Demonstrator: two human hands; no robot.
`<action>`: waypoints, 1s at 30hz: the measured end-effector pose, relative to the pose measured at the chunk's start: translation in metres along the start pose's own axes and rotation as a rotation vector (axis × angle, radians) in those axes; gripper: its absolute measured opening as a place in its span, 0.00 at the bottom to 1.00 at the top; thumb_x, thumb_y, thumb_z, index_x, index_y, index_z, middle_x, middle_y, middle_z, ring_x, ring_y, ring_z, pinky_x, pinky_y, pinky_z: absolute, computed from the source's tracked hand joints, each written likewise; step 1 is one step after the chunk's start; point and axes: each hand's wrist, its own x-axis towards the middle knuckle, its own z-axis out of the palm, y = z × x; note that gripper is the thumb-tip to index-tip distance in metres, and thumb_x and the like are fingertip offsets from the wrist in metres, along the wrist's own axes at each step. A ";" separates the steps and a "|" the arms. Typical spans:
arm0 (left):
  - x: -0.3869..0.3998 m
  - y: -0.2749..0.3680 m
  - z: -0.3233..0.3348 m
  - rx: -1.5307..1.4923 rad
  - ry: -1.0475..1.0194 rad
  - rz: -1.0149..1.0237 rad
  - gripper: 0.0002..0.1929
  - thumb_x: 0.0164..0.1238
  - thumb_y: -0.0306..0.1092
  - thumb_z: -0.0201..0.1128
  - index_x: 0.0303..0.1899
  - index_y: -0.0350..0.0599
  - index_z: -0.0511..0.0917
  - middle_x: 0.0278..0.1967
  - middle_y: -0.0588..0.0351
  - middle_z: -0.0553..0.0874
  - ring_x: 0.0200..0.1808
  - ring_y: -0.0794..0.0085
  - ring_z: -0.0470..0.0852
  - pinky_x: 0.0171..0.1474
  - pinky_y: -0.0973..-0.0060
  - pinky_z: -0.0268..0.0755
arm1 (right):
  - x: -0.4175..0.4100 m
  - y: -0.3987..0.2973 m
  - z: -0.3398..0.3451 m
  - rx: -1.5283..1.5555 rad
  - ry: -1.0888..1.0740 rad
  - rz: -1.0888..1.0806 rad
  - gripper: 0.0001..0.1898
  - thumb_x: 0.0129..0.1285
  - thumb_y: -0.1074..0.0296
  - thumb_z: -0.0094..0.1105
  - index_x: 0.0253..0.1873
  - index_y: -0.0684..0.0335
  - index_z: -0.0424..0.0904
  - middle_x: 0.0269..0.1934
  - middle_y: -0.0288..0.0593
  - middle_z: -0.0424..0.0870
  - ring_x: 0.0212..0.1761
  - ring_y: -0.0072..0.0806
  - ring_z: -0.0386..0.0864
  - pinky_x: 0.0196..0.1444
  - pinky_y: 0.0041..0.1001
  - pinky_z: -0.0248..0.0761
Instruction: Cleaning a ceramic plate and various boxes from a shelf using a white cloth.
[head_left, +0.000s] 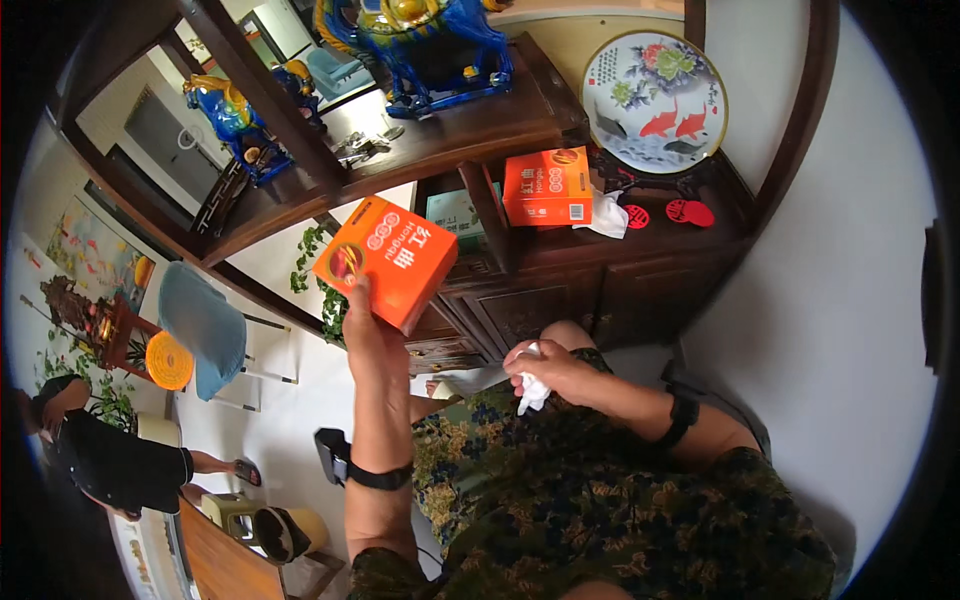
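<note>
My left hand grips an orange cardboard box by its lower end, thumb on the printed face. The box is held up in the air before a dark wooden display cabinet. In my right hand a crumpled white tissue is bunched, held low over my lap. A second orange box of the same print stands on the cabinet's lower shelf. Another white tissue lies against that box. Two red cut-out ornaments rest beside the tissue.
A decorative plate with painted fish leans on a stand. Blue glazed horse figurines occupy the upper shelf, near some keys. A green box sits in the neighbouring compartment. At left are a blue-covered chair, a waste bin and a person.
</note>
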 end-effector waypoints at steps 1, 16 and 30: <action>0.010 0.000 0.000 -0.007 0.013 -0.048 0.19 0.63 0.38 0.55 0.49 0.34 0.68 0.45 0.51 0.79 0.45 0.68 0.79 0.46 0.73 0.74 | -0.005 -0.003 -0.006 0.020 0.013 0.020 0.10 0.55 0.66 0.58 0.37 0.65 0.72 0.25 0.39 0.76 0.25 0.25 0.77 0.28 0.25 0.70; 0.151 -0.028 0.013 0.249 -0.111 -0.362 0.19 0.61 0.35 0.59 0.48 0.31 0.70 0.44 0.47 0.79 0.44 0.59 0.80 0.44 0.61 0.77 | -0.028 -0.009 -0.081 -0.060 0.024 -0.151 0.08 0.57 0.65 0.55 0.35 0.63 0.72 0.27 0.39 0.76 0.24 0.26 0.77 0.28 0.27 0.70; 0.167 -0.059 0.028 0.370 -0.122 -0.497 0.13 0.60 0.34 0.60 0.44 0.39 0.75 0.45 0.53 0.80 0.46 0.66 0.79 0.50 0.66 0.72 | 0.041 -0.144 -0.122 -0.376 0.633 -0.150 0.20 0.55 0.52 0.57 0.40 0.66 0.72 0.22 0.41 0.74 0.17 0.29 0.76 0.13 0.26 0.65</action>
